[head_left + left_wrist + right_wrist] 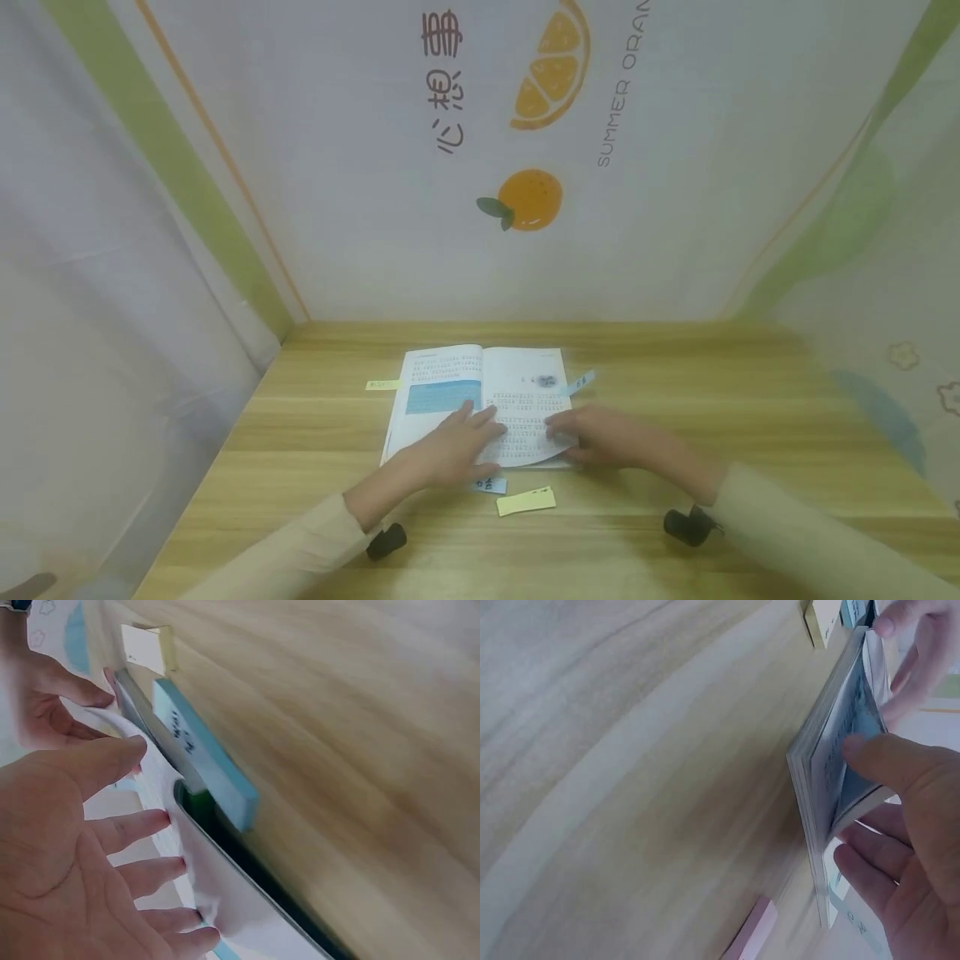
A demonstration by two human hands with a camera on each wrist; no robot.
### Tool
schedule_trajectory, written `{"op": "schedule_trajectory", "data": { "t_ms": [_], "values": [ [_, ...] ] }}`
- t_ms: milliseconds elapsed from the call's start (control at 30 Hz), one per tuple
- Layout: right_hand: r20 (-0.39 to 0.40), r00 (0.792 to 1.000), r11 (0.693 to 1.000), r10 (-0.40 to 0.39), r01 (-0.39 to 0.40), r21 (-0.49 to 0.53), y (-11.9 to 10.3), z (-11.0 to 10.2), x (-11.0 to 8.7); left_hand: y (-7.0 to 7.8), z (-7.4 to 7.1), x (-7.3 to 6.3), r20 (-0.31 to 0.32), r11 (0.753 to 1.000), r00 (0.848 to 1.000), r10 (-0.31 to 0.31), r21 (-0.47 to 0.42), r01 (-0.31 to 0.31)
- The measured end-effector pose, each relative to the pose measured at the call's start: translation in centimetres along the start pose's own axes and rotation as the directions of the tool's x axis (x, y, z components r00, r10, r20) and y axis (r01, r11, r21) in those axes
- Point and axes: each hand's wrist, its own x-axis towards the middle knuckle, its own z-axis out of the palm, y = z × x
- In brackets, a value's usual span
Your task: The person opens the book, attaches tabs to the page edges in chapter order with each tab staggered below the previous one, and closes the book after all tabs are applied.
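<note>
An open book (pixel 525 367) lies on the table, with printed text and a blue block on its left page. My left hand (pixel 453 446) rests across the middle of the book, fingers spread; the left wrist view shows its fingertips touching the paper. At the lower right corner, my right hand (pixel 603 433) pinches a lifted page (pixel 866 742), thumb beneath it and fingers on the other side. A blue sticky note pad (pixel 202 754) with handwriting sits by the book's front edge, partly covered by the left hand in the head view.
In front of the book lies a yellow sticky note pad (pixel 527 501). A yellow tab (pixel 382 385) sticks out on the left, a blue tab (pixel 581 382) on the right. A pink pad (pixel 751 930) shows in the right wrist view. Behind the table (pixel 337 417) hangs a printed curtain.
</note>
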Motion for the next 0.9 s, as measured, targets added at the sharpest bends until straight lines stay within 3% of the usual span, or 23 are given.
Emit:
{"op": "schedule_trajectory", "data": {
  "t_ms": [133, 300, 533, 633, 800, 900],
  "values": [
    [-0.038, 0.998, 0.999, -0.040, 0.040, -0.026, -0.3, -0.2, 0.1, 0.8, 0.4, 1.7, -0.002, 1.000, 1.000, 0.020, 0.019, -0.020],
    [-0.091, 0.996, 0.996, -0.004, -0.004, -0.089, -0.7, -0.2, 0.2, 1.7, 0.9, 3.7, 0.000, 0.998, 0.998, 0.059, 0.012, -0.059],
    [-0.210, 0.976, 0.991, -0.065, 0.037, -0.132, -0.1, 0.2, 0.4, 1.5, 0.7, 4.2, -0.048, 0.996, 0.996, 0.076, -0.034, -0.078],
    [-0.315, 0.947, 0.995, -0.058, 0.028, -0.098, 0.4, -0.1, 0.0, 0.9, 0.5, 4.0, -0.092, 0.992, 0.993, 0.067, -0.101, -0.076],
    [-0.497, 0.867, 0.999, -0.025, 0.007, -0.039, 1.1, -0.9, -0.9, 0.0, -0.7, 3.6, -0.182, 0.985, 0.982, 0.045, -0.157, -0.075],
    [-0.520, 0.853, 0.999, -0.033, 0.014, -0.041, 1.5, -1.2, -1.4, -0.6, -1.8, 3.0, -0.262, 0.978, 0.965, 0.019, -0.197, -0.073]
  ]
}}
